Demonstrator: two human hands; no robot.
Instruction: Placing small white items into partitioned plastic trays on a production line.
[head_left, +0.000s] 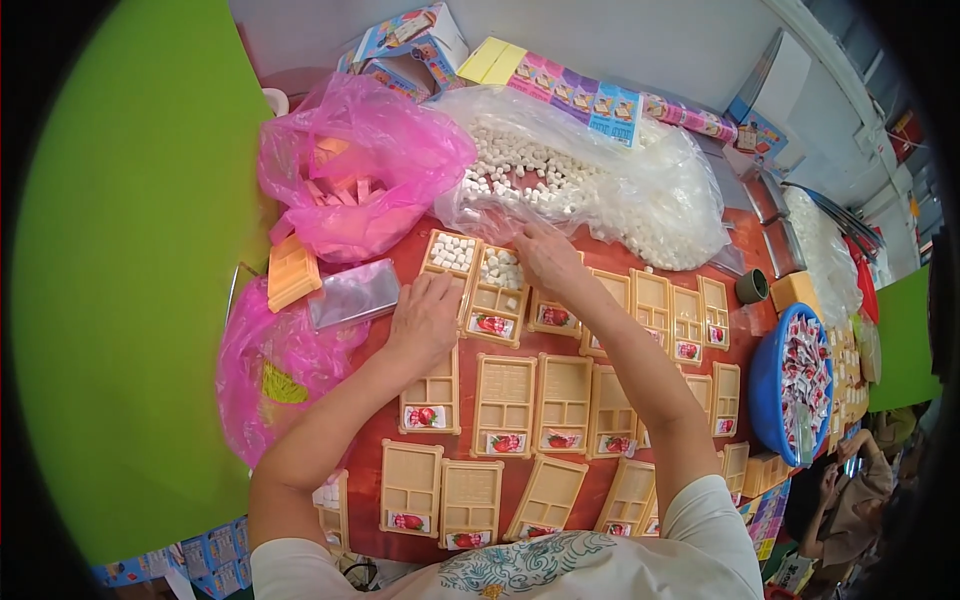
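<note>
Several tan plastic trays with small compartments lie in rows on a red table, each with a small red-printed packet in one slot. My left hand rests flat beside a tray partly filled with small white blocks. My right hand hovers just above that tray's far end, fingers bunched, next to a clear bag of white blocks. Whether it pinches any blocks is hidden. Another tray at the far left also holds white blocks.
A pink bag of tan pieces sits far left, another pink bag at the near left. A blue bowl of small wrapped packets stands at the right. Printed boxes lie at the back. Another person crouches at lower right.
</note>
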